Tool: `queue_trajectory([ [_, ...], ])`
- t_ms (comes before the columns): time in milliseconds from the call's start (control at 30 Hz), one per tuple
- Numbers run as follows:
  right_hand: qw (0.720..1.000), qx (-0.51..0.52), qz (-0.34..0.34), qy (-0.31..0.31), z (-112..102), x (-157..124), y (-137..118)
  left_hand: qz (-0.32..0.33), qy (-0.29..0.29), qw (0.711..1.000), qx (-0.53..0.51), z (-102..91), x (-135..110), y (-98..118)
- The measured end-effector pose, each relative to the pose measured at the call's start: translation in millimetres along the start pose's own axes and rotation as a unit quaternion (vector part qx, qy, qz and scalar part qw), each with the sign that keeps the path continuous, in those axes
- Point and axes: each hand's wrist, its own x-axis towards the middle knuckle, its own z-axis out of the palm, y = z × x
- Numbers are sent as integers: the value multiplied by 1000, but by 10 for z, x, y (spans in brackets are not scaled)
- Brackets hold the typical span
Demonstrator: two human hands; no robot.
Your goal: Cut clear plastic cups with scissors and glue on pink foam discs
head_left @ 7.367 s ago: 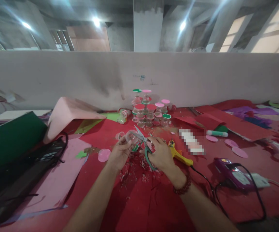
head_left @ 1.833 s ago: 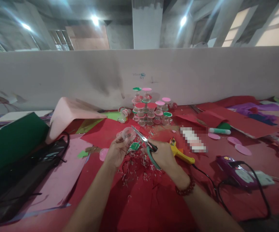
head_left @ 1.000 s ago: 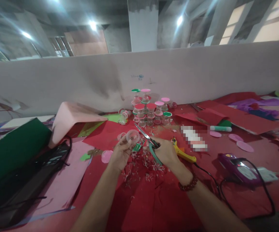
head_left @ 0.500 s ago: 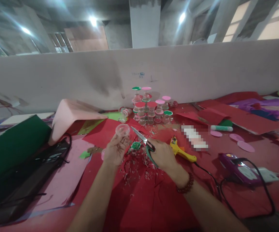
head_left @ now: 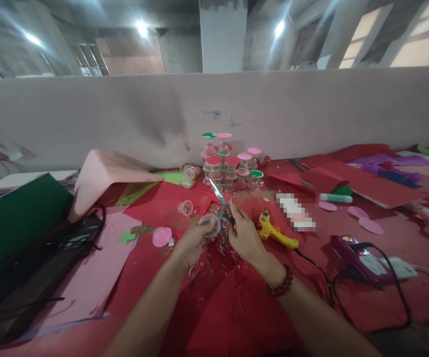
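My left hand (head_left: 191, 243) is closed around a small clear plastic cup (head_left: 210, 224), held just above the red paper. My right hand (head_left: 246, 237) grips green-handled scissors (head_left: 222, 203) whose blades point up and away, right beside the cup. Both hands meet over a pile of paper shavings (head_left: 214, 255). Another clear cup (head_left: 186, 207) lies on the table a little beyond my left hand. A pink paper disc (head_left: 161, 236) lies to the left of it.
A stack of small cups with coloured lids (head_left: 231, 166) stands by the wall. A yellow glue gun (head_left: 274, 230) and a purple device (head_left: 359, 255) with cords lie to the right. A black mesh bag (head_left: 32, 277), a green roll (head_left: 14, 218) and pink foam (head_left: 106, 176) lie to the left.
My left hand lowered the cup from in front of me and brought it to the right, against the scissors. My right hand turned the scissors more upright.
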Motion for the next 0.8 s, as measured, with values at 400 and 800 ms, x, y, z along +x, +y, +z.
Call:
queue_trajectory([
  [400, 996, -49, -72, -1, -28, -100, -198, -1, 15, 989, -150, 23, -11, 20],
  [800, 993, 62, 51, 82, -117, 11, -129, -7, -69, 974, -217, -52, 38, 45],
])
